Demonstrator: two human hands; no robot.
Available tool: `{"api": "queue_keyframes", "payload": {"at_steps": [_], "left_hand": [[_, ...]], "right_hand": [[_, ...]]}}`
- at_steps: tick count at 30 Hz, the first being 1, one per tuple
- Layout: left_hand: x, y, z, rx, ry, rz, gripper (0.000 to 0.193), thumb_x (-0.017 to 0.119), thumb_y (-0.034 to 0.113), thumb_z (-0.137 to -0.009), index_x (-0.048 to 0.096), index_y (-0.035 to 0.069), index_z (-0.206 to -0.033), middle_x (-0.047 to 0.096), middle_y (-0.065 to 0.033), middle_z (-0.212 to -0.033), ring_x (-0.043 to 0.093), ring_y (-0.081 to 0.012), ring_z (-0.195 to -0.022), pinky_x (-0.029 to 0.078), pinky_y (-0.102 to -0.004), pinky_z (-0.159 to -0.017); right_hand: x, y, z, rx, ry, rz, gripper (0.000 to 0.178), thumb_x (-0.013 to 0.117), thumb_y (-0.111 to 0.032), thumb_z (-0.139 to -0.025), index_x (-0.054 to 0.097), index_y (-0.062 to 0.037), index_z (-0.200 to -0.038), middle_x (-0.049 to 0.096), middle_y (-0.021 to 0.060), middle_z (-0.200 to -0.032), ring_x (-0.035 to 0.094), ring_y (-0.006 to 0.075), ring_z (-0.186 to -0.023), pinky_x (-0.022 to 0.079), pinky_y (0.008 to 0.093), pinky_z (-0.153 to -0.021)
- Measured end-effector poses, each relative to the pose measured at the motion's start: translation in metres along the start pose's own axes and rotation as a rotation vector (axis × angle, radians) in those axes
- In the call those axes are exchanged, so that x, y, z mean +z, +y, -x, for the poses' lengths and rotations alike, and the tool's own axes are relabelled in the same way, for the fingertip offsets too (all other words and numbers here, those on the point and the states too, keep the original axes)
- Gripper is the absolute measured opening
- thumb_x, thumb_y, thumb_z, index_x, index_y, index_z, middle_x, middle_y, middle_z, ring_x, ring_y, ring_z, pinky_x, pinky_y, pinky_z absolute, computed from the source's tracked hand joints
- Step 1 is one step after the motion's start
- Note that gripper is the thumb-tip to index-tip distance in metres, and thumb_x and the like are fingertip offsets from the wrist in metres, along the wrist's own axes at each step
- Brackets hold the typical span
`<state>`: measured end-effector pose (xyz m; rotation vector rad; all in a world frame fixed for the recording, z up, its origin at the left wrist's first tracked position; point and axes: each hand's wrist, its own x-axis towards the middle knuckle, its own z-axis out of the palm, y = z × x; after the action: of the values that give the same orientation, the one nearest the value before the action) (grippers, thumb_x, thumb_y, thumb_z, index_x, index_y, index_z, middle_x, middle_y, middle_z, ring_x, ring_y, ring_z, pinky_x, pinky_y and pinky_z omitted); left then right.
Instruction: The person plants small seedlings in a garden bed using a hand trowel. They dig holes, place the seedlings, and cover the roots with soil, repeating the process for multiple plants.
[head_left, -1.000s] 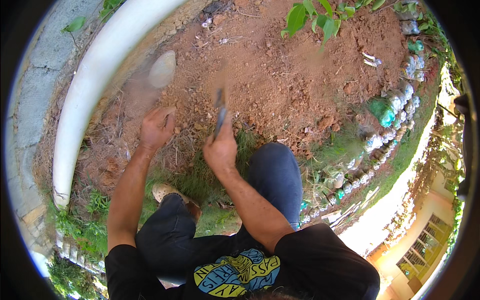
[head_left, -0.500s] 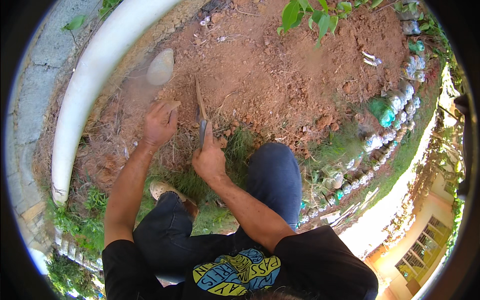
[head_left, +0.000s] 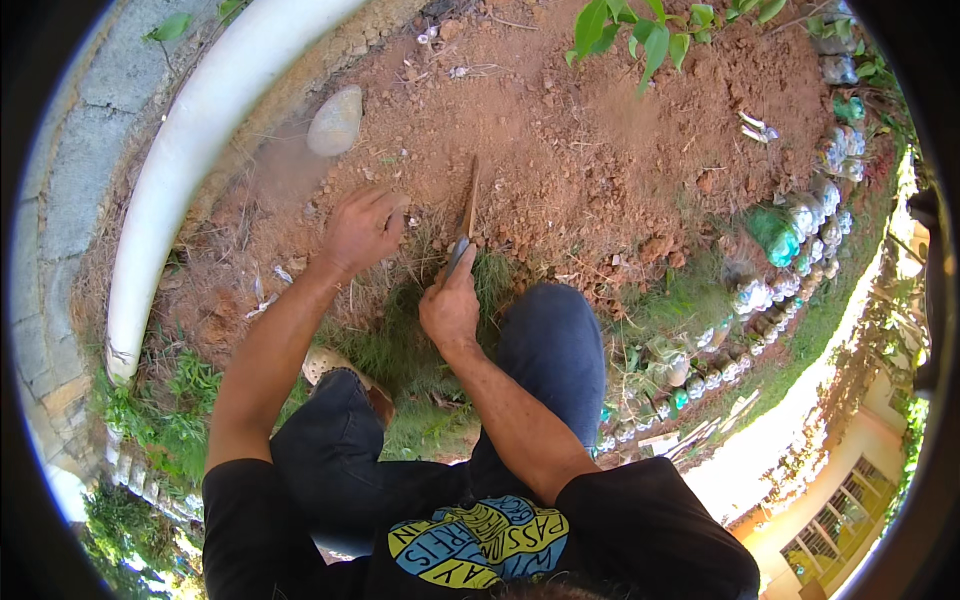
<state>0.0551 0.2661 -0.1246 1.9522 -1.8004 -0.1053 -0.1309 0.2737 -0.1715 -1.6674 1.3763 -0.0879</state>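
Observation:
My right hand [head_left: 450, 310] is closed around the dark handle of a knife [head_left: 469, 212]. Its narrow brownish blade points away from me, low over the reddish soil [head_left: 560, 130]. To the left, my left hand [head_left: 362, 232] hovers close above the ground. Its fingers are bent, with a gap between thumb and forefinger, and nothing shows in it. Grass tufts [head_left: 410, 325] grow just below both hands. Beyond the left hand lies a smooth, pale oval stone [head_left: 335, 121].
A thick white pipe [head_left: 165, 200] curves along the left, beside a concrete edge [head_left: 85, 160]. Leafy twigs [head_left: 650, 40] hang in at the top. Rows of stuffed plastic bottles and bags [head_left: 770, 235] border the soil on the right. My knees [head_left: 550, 350] are bent close by.
Both hands have moved to the right over the soil, the knife along with the right one. The view has shifted slightly too. Left fingers stay bent.

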Motion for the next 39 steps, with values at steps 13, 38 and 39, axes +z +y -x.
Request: {"api": "queue_keyframes", "payload": {"at_steps": [13,38,39], "left_hand": [[0.069,0.045,-0.063,-0.217,-0.715,-0.493,0.027,0.056,0.026,-0.092,0.068,0.004,-0.102,0.072,-0.0129,-0.095,0.069,-0.0296,-0.093,0.044,-0.0508,-0.09],[0.029,0.024,0.056,-0.228,-1.846,-0.297,0.029,0.056,0.012,-0.072,0.076,0.004,-0.092,0.073,-0.0141,-0.097,0.069,-0.0279,-0.086,0.052,-0.0478,-0.074],[0.033,0.016,0.06,-0.25,-1.871,-0.347,0.029,0.056,0.012,-0.073,0.076,0.006,-0.093,0.074,-0.0132,-0.097,0.069,-0.0268,-0.087,0.052,-0.0481,-0.074]], "right_hand": [[-0.078,0.012,-0.02,-0.201,0.388,-0.114,0.077,0.058,-0.007,-0.087,0.019,0.0075,-0.152,0.049,0.0367,-0.134,0.057,0.0485,-0.116,0.048,0.0485,-0.097],[-0.058,0.014,-0.016,-0.011,-0.048,0.121,0.086,0.054,-0.008,-0.088,0.0,0.0074,-0.153,0.053,0.0387,-0.119,0.063,0.0478,-0.093,0.054,0.051,-0.085],[-0.044,0.014,-0.005,-0.046,-0.114,0.141,0.089,0.056,-0.008,-0.087,-0.003,0.0123,-0.151,0.052,0.0383,-0.114,0.063,0.046,-0.084,0.056,0.0503,-0.076]]}}
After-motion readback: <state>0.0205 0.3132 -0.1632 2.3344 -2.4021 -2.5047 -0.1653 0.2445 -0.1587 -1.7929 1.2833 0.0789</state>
